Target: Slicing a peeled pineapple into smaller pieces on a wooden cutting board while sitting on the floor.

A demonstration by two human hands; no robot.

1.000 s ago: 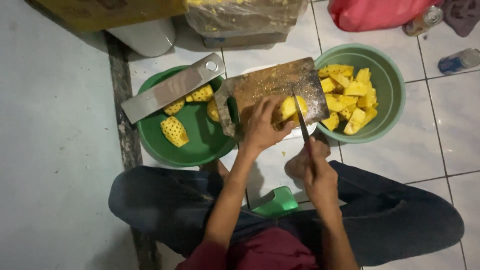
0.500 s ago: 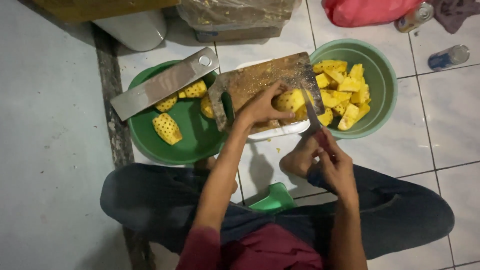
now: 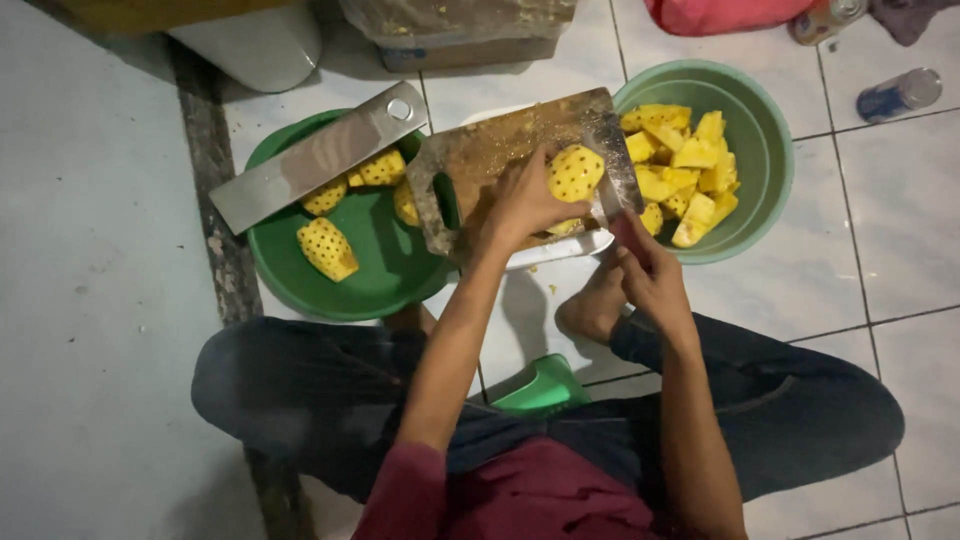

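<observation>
My left hand [image 3: 520, 195] grips a peeled yellow pineapple [image 3: 575, 172] on a worn wooden cutting board [image 3: 490, 150]. My right hand [image 3: 645, 265] is shut on the handle of a knife [image 3: 612, 160], whose wide blade stands against the right side of the fruit. The board rests on a white tray [image 3: 560, 250] between two bowls. The light green bowl [image 3: 770, 170] to the right holds several cut pineapple chunks [image 3: 690, 165]. The dark green bowl [image 3: 370, 270] to the left holds peeled pineapple pieces [image 3: 328, 248].
A flat metal cleaver [image 3: 315, 160] lies across the dark green bowl's rim. A small green stool [image 3: 545, 385] shows between my legs on the white tiled floor. A can [image 3: 898, 95] lies at the far right, a red bag [image 3: 730, 12] and a box [image 3: 470, 30] at the top.
The left hand has turned the pineapple more upright on the board. The right hand has brought the knife up so its blade stands beside the fruit.
</observation>
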